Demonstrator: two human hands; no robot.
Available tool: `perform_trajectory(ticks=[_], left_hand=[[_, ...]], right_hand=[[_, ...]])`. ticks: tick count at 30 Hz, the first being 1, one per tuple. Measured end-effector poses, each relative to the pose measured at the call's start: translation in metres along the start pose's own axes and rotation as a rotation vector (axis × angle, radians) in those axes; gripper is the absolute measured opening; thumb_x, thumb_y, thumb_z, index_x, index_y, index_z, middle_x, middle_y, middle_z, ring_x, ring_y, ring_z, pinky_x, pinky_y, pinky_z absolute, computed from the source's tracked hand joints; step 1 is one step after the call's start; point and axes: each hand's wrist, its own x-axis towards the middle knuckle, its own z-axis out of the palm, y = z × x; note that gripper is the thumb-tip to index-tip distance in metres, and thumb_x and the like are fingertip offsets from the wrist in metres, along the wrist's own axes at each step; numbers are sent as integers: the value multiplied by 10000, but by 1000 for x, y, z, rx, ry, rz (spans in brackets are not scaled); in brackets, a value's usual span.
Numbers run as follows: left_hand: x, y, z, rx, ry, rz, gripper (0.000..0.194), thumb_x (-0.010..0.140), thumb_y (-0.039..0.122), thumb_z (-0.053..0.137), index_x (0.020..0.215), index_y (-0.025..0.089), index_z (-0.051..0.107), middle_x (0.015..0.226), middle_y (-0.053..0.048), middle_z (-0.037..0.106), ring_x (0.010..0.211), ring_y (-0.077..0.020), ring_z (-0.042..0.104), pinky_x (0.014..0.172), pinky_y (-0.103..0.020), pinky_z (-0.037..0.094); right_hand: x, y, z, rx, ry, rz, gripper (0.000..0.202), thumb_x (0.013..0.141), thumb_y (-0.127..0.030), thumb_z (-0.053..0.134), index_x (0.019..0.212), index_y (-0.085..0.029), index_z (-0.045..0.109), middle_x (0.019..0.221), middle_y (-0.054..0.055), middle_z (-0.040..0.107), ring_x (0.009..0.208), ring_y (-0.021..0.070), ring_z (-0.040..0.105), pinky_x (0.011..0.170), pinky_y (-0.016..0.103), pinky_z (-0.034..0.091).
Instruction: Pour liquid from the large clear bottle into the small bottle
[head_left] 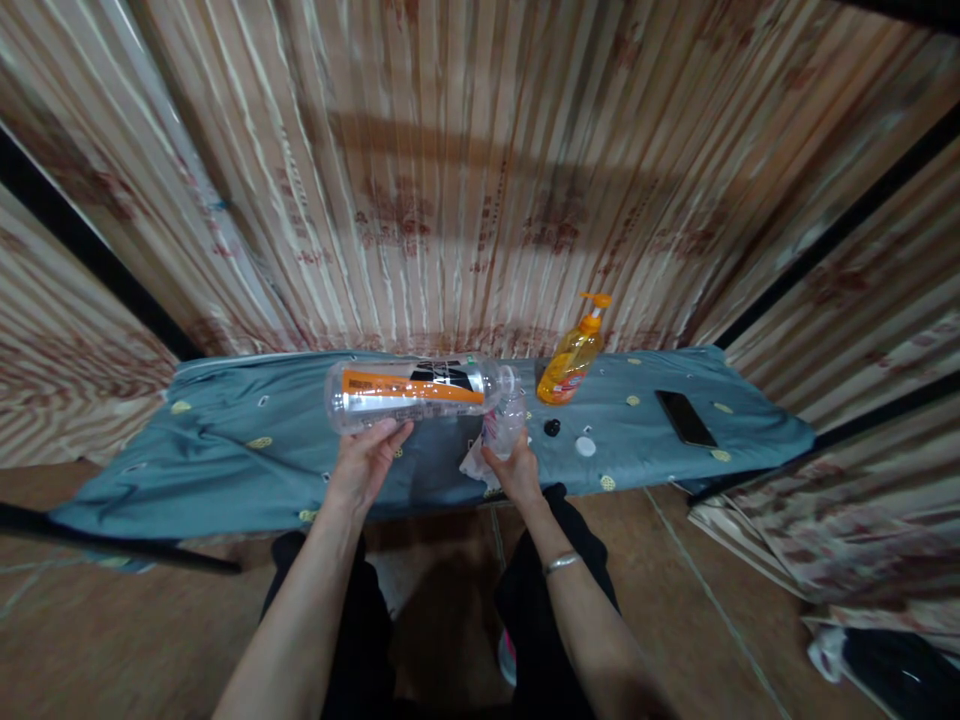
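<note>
My left hand (367, 458) is closed round the underside of a large clear bottle (405, 392) with an orange, silver and black label. The bottle lies level, its neck pointing right. At that neck my right hand (516, 468) grips a smaller clear bottle (504, 418), held roughly upright with its top against the large bottle's mouth. Whether anything passes between them cannot be made out. A whitish crumpled piece (474, 462) shows just left of my right hand.
On the blue-green cloth (225, 440) stands a yellow pump bottle (571, 362). Right of my right hand lie a black cap (552, 427) and a white cap (585, 445), with a black phone (685, 418) farther right. Curtains (450, 180) hang behind, and dark poles (97, 250) flank the cloth.
</note>
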Motion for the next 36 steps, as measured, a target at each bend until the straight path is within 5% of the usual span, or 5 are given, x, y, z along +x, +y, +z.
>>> perform_trajectory(ticks=[36], left_hand=[[-1,1,1,1,-23,4,291,474,39,764,708,175,657,726,7,702,663,-140,650,669,-284,573]], right_hand=[[-1,-6,-5,33,-15,17,570,686,-409,644,1152,-157,435,961,95,669,877,268,657,716,346,509]])
